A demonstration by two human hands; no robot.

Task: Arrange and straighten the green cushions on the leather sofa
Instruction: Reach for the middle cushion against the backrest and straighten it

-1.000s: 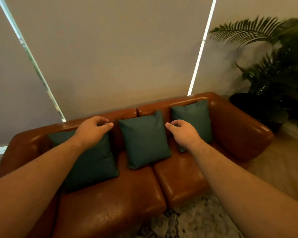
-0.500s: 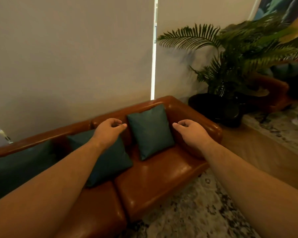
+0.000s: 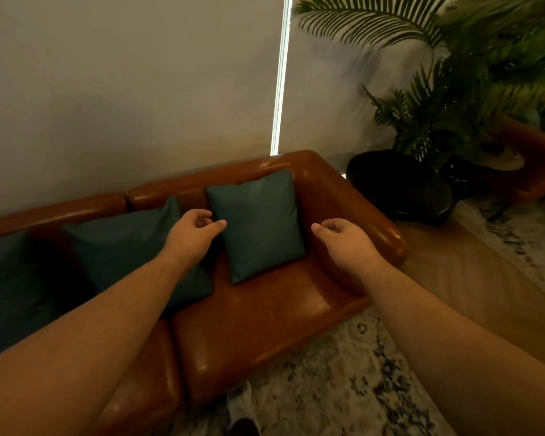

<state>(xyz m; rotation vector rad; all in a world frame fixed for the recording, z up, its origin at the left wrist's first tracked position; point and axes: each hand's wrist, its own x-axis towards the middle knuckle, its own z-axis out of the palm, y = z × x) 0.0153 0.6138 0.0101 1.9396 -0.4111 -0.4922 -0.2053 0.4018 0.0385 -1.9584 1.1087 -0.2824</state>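
Now the square dark-green fabric cushion leans on the brown leather sofa between my hands, tilted. Left hand nearer, right hand just beside; both grips loosely curled, empty.

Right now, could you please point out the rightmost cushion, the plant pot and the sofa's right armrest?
Rightmost cushion (image 3: 258, 228): head view, centre of its front face.
Plant pot (image 3: 397, 187): head view, dark side wall.
Armrest (image 3: 359, 212): head view, rounded top.
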